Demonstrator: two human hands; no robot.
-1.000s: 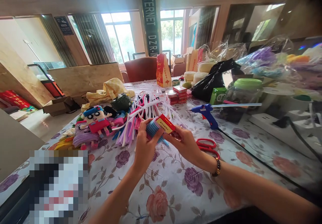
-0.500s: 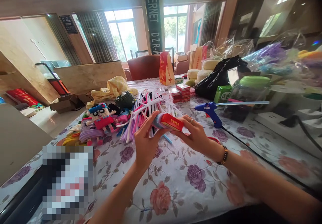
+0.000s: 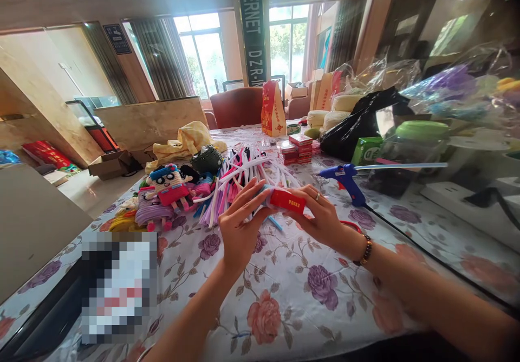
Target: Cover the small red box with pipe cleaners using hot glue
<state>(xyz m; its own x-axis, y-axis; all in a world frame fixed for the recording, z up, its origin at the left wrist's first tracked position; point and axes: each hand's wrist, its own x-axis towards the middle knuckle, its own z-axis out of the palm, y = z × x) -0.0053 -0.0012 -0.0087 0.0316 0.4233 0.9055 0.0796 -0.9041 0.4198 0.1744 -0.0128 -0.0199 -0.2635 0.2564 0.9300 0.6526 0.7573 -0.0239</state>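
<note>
Gripping red box (image 3: 287, 201), both hands.

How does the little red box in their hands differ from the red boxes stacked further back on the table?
The small red box is single, tilted and held above the floral tablecloth by the left hand and right hand. The stacked red boxes rest piled, untouched. Both look red and similar in shape.
</note>
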